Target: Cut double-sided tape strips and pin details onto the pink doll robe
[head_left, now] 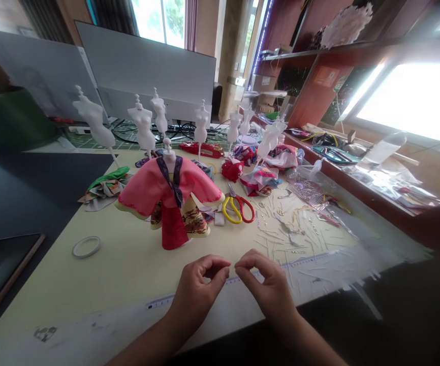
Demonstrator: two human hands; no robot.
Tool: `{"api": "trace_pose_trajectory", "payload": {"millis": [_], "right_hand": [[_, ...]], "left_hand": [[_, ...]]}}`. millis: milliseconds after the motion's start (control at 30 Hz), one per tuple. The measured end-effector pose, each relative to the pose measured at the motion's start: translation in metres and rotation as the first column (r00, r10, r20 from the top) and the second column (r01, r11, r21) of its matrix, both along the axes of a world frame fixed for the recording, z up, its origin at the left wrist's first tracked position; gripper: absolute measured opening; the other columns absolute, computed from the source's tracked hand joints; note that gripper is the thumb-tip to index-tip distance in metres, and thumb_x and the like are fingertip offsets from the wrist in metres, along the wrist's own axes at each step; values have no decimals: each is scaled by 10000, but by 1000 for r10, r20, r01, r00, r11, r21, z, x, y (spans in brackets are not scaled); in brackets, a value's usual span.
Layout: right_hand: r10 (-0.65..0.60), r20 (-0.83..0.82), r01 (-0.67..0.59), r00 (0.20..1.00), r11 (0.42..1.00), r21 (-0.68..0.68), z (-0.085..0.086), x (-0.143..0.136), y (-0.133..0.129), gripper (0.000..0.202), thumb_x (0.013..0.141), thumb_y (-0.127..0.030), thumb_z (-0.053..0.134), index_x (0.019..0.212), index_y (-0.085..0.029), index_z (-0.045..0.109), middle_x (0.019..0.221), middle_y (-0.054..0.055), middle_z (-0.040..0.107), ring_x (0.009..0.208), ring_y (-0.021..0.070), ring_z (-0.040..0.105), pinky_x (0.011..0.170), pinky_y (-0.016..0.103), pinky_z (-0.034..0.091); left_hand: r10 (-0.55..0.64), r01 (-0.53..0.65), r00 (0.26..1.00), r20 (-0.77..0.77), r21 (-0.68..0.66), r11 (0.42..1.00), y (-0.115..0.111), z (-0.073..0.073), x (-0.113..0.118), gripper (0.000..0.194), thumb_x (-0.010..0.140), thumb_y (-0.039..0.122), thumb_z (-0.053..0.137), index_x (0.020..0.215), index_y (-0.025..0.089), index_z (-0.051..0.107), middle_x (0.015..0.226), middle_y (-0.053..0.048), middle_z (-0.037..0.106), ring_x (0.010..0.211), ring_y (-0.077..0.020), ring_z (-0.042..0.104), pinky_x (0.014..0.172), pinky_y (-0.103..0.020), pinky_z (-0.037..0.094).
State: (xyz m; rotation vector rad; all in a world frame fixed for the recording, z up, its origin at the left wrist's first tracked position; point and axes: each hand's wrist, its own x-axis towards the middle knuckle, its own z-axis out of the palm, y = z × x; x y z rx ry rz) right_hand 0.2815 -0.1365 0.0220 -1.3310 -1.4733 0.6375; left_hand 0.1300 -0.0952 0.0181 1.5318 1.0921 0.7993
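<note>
My left hand (203,282) and my right hand (264,279) are raised close together over the front of the table, thumb and forefinger pinched on each. Whatever lies between the fingertips is too small to make out. A clear ruler (304,262) lies beneath them. Beyond my left hand stands a small dress form wearing a pink wide-sleeved doll robe (143,185) with a dark patterned collar and a red front panel (173,229). Scissors (239,208) with one yellow and one red handle lie beside the robe, blades pointing away.
Several bare white mini dress forms (142,124) stand at the back. Fabric scraps (260,178) are heaped around them. Short chains and thin strips (281,218) litter the right side. A white ring (86,247) lies at left. A ledge (357,178) with tools borders the right.
</note>
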Motion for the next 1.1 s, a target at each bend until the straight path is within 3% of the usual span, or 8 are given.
{"api": "trace_pose_trajectory", "payload": {"millis": [267, 433, 600, 833, 1100], "right_hand": [[8, -367, -122, 930, 950, -288, -4, 0, 4, 150, 758, -293, 662, 669, -174, 640, 603, -22, 540, 600, 99, 467, 574, 226, 368], [-3, -505, -196, 863, 920, -341, -8, -1, 6, 178, 750, -315, 685, 660, -164, 653, 579, -22, 543, 587, 89, 453, 589, 224, 357], [-2, -532, -215, 847, 914, -345, -11, -2, 6, 181, 756, -321, 688, 674, -162, 662, 593, -16, 557, 600, 92, 464, 607, 230, 359], [10, -527, -218, 850, 917, -335, -12, -3, 5, 206, 763, -327, 677, 647, -160, 645, 576, -18, 547, 588, 93, 466, 604, 231, 359], [24, -474, -204, 880, 921, -332, -10, -4, 5, 221, 765, -345, 659, 643, -162, 635, 574, -17, 530, 584, 101, 457, 582, 237, 360]], "left_hand": [[14, -19, 999, 29, 172, 985, 1, -3, -5, 109, 761, 224, 601, 829, 185, 676, 719, 1, 677, 659, -125, 622, 635, -206, 499], [-21, 11, 999, 43, 222, 975, 1, 1, -5, 71, 772, 193, 597, 773, 184, 667, 716, 9, 669, 656, -113, 619, 622, -189, 492], [-26, 19, 999, 22, 278, 961, 1, -3, -5, 66, 784, 176, 590, 784, 185, 656, 703, 16, 655, 641, -105, 611, 618, -188, 487], [-52, 35, 998, 23, 460, 887, 4, -9, -7, 99, 796, 128, 578, 826, 184, 654, 733, 4, 630, 656, -98, 591, 635, -189, 480], [-45, 53, 999, -29, 481, 875, 2, -6, -9, 111, 821, 164, 555, 782, 186, 656, 740, -19, 637, 696, -128, 602, 669, -214, 482]]}}
